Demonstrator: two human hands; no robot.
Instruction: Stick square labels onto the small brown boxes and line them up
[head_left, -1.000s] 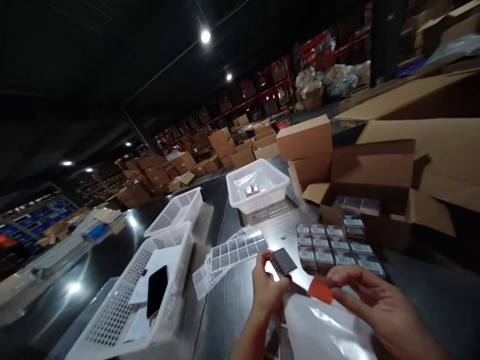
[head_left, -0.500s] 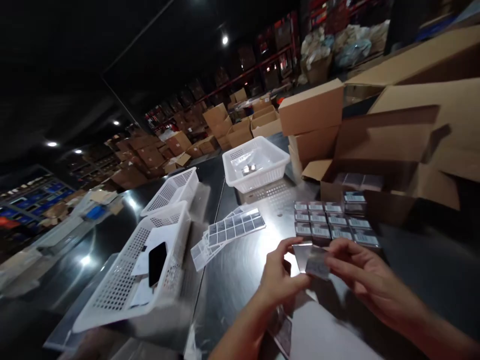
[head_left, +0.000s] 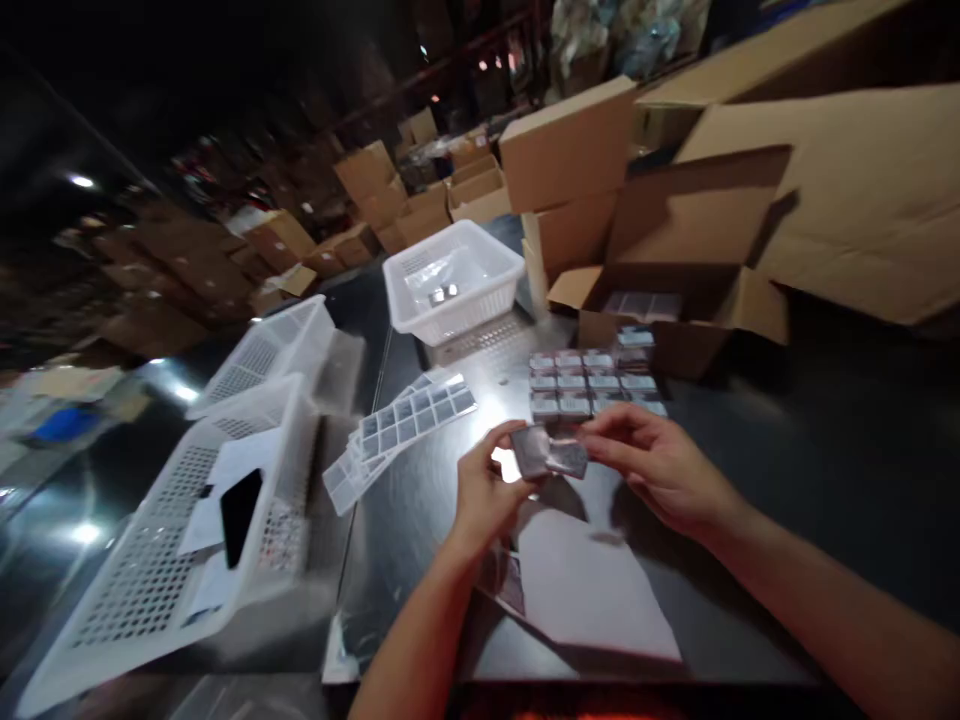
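My left hand (head_left: 484, 495) and my right hand (head_left: 656, 465) together hold a small flat grey packet (head_left: 547, 455) just above the dark metal table (head_left: 825, 480). The left hand pinches its left end, the right hand's fingertips grip its right end. Just beyond the hands, rows of similar small labelled packets (head_left: 589, 385) lie on the table. Under the hands lies a white sheet (head_left: 592, 590). Left of the hands are sheets of grey square labels (head_left: 409, 420).
An open cardboard box (head_left: 675, 300) with more packets stands behind the rows. A white basket (head_left: 454, 285) sits farther back. Two more white baskets (head_left: 187, 500) at the left; the nearer holds papers and a black phone (head_left: 240, 515). Cardboard boxes fill the background.
The red piece that my right hand held a second ago is gone from view. Both hands have come together on the grey packet. The view has tilted downward.
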